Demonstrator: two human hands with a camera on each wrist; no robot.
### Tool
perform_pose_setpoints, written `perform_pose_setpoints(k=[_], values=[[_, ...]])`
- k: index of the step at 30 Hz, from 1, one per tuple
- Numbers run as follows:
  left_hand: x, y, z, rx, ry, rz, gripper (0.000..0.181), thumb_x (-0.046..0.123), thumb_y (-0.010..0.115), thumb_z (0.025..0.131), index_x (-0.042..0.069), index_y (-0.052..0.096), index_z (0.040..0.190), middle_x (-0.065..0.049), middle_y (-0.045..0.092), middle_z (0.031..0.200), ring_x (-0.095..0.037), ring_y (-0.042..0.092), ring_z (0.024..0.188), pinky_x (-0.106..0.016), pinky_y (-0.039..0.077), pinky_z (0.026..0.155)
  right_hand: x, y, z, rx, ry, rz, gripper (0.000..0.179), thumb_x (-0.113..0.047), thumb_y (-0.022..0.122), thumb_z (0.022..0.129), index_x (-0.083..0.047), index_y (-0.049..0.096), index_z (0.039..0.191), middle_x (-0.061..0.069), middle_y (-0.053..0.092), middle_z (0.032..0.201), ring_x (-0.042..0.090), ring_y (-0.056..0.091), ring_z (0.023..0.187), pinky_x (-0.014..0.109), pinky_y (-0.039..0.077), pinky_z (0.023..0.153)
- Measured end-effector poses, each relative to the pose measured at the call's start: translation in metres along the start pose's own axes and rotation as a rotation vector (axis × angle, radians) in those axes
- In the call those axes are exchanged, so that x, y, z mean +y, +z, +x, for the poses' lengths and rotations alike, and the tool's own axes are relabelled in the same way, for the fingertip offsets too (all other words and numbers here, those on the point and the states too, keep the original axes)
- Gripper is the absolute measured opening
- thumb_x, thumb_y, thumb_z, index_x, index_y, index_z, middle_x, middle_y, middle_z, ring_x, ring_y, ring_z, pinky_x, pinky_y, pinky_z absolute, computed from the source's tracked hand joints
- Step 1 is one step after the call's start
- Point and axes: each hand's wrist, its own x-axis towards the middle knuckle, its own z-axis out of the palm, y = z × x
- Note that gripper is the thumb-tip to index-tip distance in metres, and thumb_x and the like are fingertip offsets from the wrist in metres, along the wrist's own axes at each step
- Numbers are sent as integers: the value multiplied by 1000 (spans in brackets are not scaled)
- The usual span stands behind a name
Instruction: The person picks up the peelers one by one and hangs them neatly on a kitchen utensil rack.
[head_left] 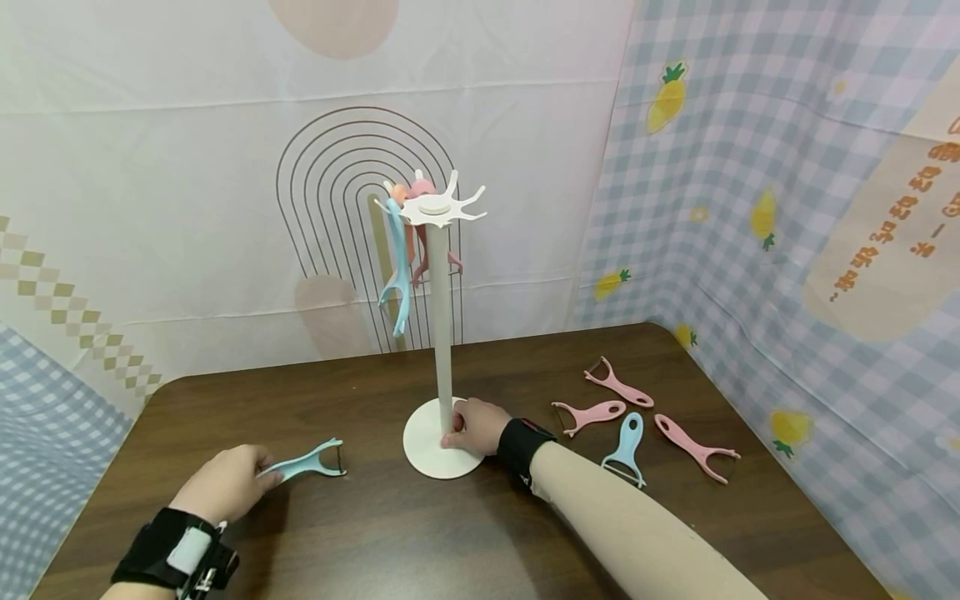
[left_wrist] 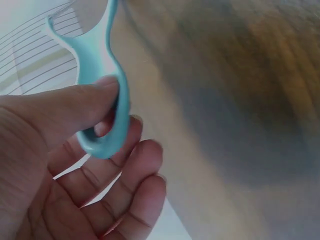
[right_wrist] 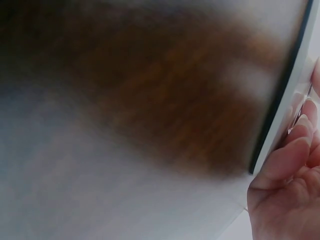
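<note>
My left hand (head_left: 228,483) pinches the handle of a light blue peeler (head_left: 307,461) at the table's left, its forked blade end pointing right. In the left wrist view the thumb presses on the peeler (left_wrist: 95,60) near the hole in its handle. My right hand (head_left: 482,427) holds the foot of a white rack's pole (head_left: 442,333), just over its round base (head_left: 431,460). The right wrist view shows the base's edge (right_wrist: 285,100) beside the curled fingers. From the rack's hooks hang a blue peeler (head_left: 397,258), an orange peeler (head_left: 399,194) and a pink peeler (head_left: 422,187).
On the right side of the brown table (head_left: 360,533) lie a blue peeler (head_left: 626,442) and three pink ones: the far peeler (head_left: 618,385), the near-left peeler (head_left: 596,413) and the right peeler (head_left: 693,446). Patterned cloth (head_left: 525,208) hangs behind the table.
</note>
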Motion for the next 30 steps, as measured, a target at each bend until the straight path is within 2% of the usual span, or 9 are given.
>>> perform_pose_setpoints(k=[5,11,19,26,30], values=[[5,-6,-2,106,58,-38,9,15,67,90,8,62,86,2,49,65,-15,44,55,-32,36,50,0,-1,0,0,0,3,32,-38,76,83,-14,56,84,-2,50,71,13,48,65,27,38,60],[15,-20,-3,243,114,-67,8,15,63,92,7,61,93,2,49,67,-14,42,55,-28,33,49,-1,-1,-1,-2,-2,-9,32,-38,76,83,-14,55,84,-2,50,71,13,48,65,27,38,60],[33,-44,-7,350,174,-71,7,16,60,95,9,60,96,1,50,71,-14,43,60,-28,34,53,0,0,-1,4,-17,-15,32,-38,76,84,-14,54,83,-3,49,70,12,47,64,26,36,59],[49,-60,-8,475,222,-117,8,18,65,94,12,63,99,2,60,81,-16,57,73,-31,45,62,-2,-2,-3,0,-2,-26,32,-39,75,84,-15,55,84,-3,49,71,12,47,65,26,36,60],[62,-69,-10,566,271,-174,10,18,67,93,13,64,100,2,64,84,-14,61,76,-22,48,65,-7,-6,-8,-6,-6,-16,31,-38,75,84,-14,55,84,-3,49,71,13,47,65,26,36,60]])
